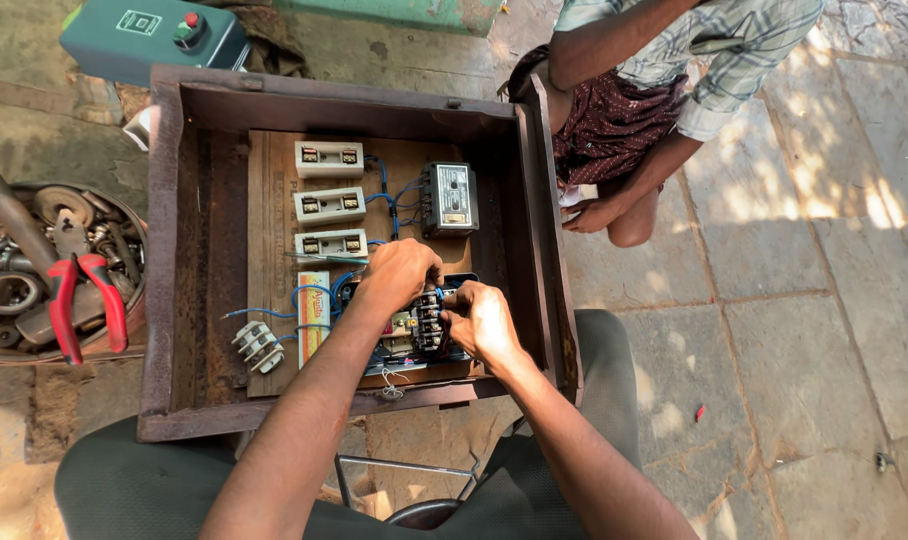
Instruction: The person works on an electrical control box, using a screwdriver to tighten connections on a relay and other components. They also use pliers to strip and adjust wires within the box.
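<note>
Head cam: black contactor block [426, 325] sat at lower right of wooden board [274, 250] in rusty metal box [174, 250]. Left hand [399, 275] & right hand [482, 320] both pinched its terminals, fingers clenched on it. Blue wires [309, 295] already ran to 3 fuse holders [329, 205]; white connector [257, 346] hung loose, so wiring looked part-done. Red pliers [79, 300] lay unused at left.

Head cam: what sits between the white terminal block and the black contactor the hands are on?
A yellow-orange label strip and blue wires, between the white terminal block and black contactor.
</note>
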